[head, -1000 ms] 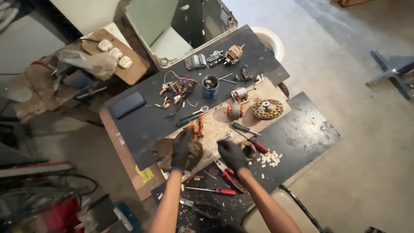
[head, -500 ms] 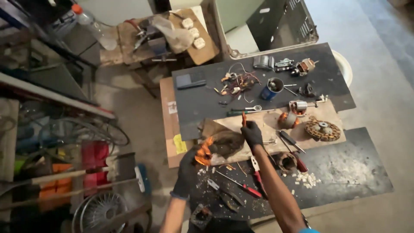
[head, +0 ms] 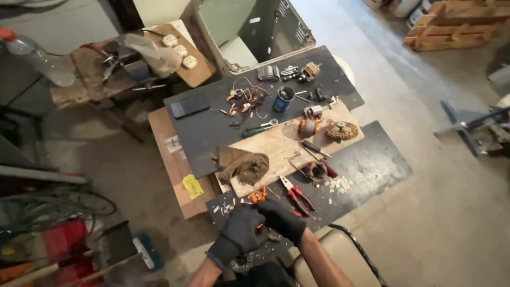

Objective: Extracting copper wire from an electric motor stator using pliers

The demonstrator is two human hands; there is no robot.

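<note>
Meeting at the near edge of the counter (head: 212,133), two black-gloved hands work together: the left hand (head: 239,234) and right hand (head: 284,219) each keep a clenched grip on one small orange-tinted part (head: 260,227), mostly hidden between the fingers. Just beyond lie one pair of red-handled pliers (head: 297,195), one brown rag (head: 241,165) and one green-handled screwdriver (head: 257,131). Farther back stand one blue can (head: 283,99) and one dark flat case (head: 190,106). One yellow label (head: 192,186) and one pale square sticker (head: 172,143) sit on the wooden board's left edge. Three white sockets (head: 180,50) rest on a far bench.
</note>
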